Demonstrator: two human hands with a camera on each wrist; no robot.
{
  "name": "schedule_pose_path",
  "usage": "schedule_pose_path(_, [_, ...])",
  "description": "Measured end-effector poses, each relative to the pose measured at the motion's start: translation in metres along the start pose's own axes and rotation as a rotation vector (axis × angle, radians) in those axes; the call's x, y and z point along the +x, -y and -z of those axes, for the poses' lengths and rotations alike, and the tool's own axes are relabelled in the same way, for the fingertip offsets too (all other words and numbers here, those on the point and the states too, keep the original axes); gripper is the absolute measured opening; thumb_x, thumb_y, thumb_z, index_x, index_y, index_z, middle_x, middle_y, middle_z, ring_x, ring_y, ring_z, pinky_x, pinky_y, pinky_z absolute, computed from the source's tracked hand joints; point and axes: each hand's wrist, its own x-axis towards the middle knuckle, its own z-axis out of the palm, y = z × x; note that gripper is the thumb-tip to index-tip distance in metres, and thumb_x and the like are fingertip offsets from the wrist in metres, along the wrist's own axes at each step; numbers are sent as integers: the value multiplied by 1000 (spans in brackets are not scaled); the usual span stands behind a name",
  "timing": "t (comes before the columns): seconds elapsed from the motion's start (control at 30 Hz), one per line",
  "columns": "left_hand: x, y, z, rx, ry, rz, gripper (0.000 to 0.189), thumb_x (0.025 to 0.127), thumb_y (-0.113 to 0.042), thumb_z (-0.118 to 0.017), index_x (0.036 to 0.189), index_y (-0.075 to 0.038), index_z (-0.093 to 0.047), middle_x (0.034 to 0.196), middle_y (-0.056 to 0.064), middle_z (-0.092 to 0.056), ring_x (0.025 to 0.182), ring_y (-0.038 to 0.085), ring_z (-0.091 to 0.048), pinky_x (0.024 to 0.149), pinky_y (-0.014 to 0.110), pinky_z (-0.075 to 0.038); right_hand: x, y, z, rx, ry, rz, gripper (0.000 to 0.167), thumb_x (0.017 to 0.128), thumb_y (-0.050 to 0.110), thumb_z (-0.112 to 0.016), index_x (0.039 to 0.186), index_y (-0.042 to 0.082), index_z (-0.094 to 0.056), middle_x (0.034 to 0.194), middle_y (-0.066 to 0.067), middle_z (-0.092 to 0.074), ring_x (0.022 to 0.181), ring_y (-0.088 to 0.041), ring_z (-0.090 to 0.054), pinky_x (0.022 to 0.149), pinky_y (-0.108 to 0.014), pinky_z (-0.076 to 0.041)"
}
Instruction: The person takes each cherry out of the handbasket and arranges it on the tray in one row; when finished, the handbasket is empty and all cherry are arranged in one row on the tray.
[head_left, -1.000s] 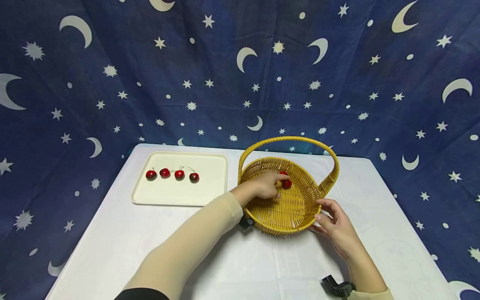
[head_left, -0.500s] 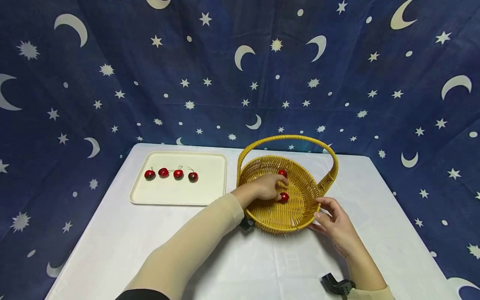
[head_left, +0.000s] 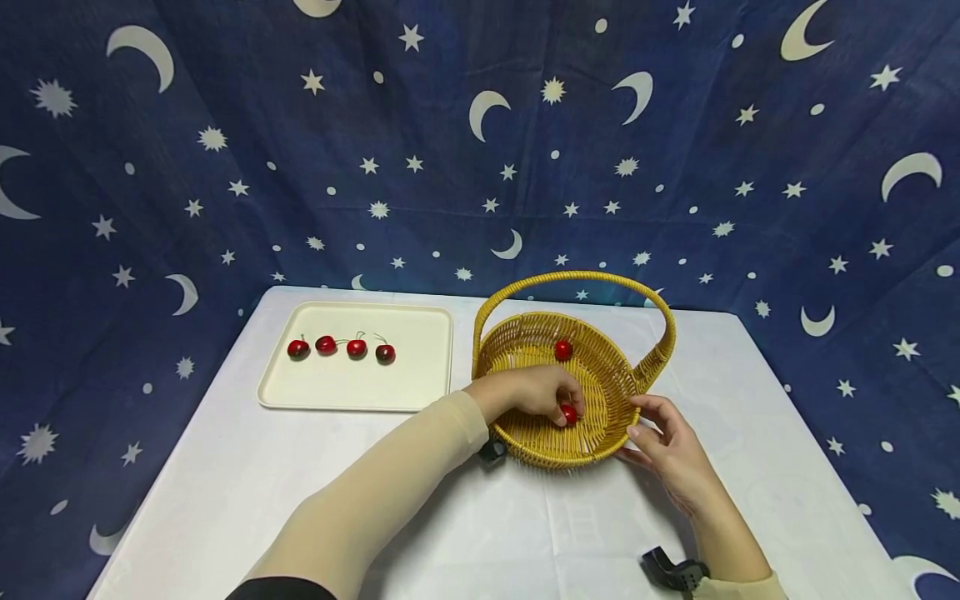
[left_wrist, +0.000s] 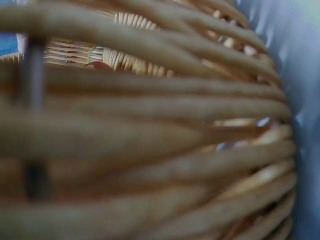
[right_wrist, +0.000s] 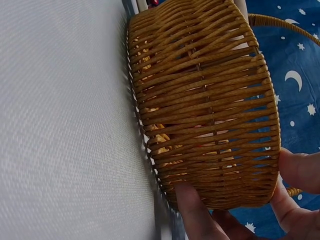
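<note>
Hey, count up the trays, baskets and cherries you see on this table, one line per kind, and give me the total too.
Tray: 1
Basket: 1
Cherries: 6 visible (4 on the tray, 2 inside the basket)
Total: 8

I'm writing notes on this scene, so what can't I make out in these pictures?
Head: part of the nearer cherry, hidden by the fingers of the left hand.
Head: the rest of the right sleeve, cut off by the bottom edge.
Left wrist: most of a red patch, behind the basket, whose near wall is blurred.
Right wrist: a red spot, cut by the top edge.
</note>
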Motion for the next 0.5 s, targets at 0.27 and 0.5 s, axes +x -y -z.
schedule_pose_path(0.27, [-15,-4,9,15,-85,12,19,95,-7,-81,110,-18,-77,105,-4,-73,99,9,-64,92,24,-51,1,-1,-1,-3,-4,-5,50,109,4,-59,149,-10,-31,145,-16,-41,113,-7,-70,88,-39,-66])
schedule_pose_path(0.5, [-51,-12,19,9,-145,-83,20,95,-13,-83,112,-21,-77,115,-5,-72,112,12,-64,104,29,-51,1,-1,-1,-12,-14,-18,49,109,5,-59,148,-8,-33,145,-15,-41,114,-7,-70,88,-38,-66])
